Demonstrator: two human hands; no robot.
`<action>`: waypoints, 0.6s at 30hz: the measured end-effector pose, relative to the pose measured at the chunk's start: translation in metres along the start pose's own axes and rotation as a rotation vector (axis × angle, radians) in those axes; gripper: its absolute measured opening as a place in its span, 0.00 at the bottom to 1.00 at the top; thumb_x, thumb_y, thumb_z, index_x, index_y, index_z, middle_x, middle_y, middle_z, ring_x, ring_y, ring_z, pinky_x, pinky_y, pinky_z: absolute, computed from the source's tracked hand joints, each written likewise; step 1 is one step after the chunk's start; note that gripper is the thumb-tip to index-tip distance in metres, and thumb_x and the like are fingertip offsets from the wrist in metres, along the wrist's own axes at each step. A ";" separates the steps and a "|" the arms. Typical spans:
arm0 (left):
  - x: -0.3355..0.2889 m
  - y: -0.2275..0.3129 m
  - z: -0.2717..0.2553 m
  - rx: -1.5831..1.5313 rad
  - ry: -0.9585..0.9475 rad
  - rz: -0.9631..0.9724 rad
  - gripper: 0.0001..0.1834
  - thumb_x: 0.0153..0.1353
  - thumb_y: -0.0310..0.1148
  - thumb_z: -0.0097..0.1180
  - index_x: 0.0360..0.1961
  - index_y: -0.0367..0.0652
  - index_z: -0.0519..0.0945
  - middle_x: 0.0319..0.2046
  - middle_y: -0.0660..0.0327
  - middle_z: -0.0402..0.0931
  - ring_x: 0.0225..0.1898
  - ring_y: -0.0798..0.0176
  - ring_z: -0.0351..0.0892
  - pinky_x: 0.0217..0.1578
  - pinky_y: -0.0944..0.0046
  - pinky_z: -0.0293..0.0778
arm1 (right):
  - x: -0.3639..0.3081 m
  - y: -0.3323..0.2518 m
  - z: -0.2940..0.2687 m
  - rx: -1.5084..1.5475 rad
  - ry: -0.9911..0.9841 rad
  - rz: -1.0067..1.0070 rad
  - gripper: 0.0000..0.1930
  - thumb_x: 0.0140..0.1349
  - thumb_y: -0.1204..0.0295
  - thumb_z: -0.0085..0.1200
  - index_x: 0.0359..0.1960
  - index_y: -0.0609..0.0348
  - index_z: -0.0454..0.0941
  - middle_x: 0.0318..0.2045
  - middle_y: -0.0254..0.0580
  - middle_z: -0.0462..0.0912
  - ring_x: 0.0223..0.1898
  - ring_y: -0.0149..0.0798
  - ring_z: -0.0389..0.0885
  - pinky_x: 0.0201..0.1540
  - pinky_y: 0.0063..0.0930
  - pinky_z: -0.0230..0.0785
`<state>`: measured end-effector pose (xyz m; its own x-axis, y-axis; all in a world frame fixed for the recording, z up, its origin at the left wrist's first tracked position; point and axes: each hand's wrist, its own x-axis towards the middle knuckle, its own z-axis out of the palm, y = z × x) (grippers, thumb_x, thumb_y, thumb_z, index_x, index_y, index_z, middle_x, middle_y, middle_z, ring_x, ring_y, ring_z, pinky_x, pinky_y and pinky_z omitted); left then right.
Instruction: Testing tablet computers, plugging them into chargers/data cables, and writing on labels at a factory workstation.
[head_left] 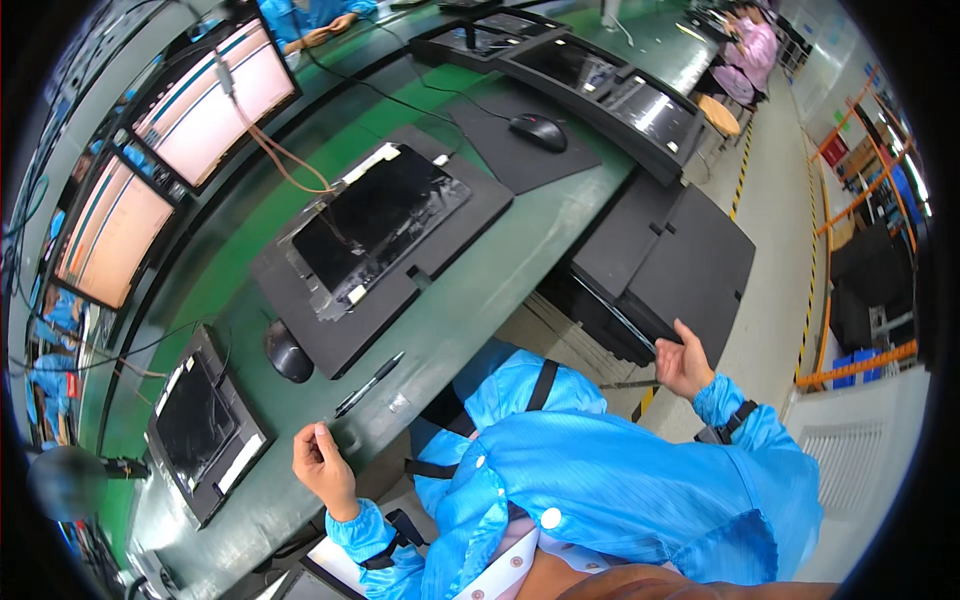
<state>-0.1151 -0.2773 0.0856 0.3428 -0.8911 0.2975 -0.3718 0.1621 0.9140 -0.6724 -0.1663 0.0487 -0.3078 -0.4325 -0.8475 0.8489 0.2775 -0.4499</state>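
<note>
Hanging half open, palm up, by the edge of the black boards [700, 265] beside the workbench [465, 300], the right hand [685, 364] seems to be handling them; contact is unclear, and a firm hold calls for closing fingers. The left hand [324, 468], loosely curled, looks empty at the workbench's near edge. On the workbench: one pen [370, 384], two mice [287, 352]; behind, two lit monitors [218, 105].

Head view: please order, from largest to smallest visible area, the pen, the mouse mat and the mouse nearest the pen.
1. Mouse mat
2. Mouse
3. Pen, longer than the mouse but thinner
</note>
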 end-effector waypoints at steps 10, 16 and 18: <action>0.001 0.003 0.002 0.066 0.034 0.027 0.06 0.67 0.28 0.60 0.34 0.36 0.81 0.21 0.71 0.71 0.23 0.79 0.64 0.23 0.73 0.59 | -0.061 -0.068 0.240 -1.084 -1.010 -0.500 0.17 0.74 0.60 0.49 0.54 0.60 0.73 0.30 0.39 0.84 0.29 0.31 0.83 0.33 0.25 0.76; 0.002 0.010 0.001 0.109 0.108 -0.004 0.05 0.65 0.26 0.62 0.34 0.36 0.82 0.20 0.69 0.74 0.21 0.79 0.66 0.22 0.74 0.61 | -0.003 -0.133 0.422 -0.859 -1.111 -0.667 0.43 0.74 0.51 0.47 0.79 0.44 0.31 0.61 0.45 0.69 0.52 0.37 0.77 0.49 0.34 0.73; 0.003 0.013 0.002 0.141 0.107 -0.009 0.04 0.65 0.25 0.62 0.33 0.36 0.82 0.19 0.69 0.74 0.21 0.79 0.66 0.21 0.74 0.61 | 0.031 -0.153 0.475 -0.832 -0.958 -0.706 0.48 0.70 0.48 0.53 0.79 0.47 0.32 0.71 0.50 0.58 0.65 0.45 0.68 0.60 0.41 0.68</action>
<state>-0.1204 -0.2785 0.0982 0.4336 -0.8408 0.3240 -0.4834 0.0863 0.8711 -0.6077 -0.6291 0.2250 0.1341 -0.9907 -0.0247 0.0524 0.0319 -0.9981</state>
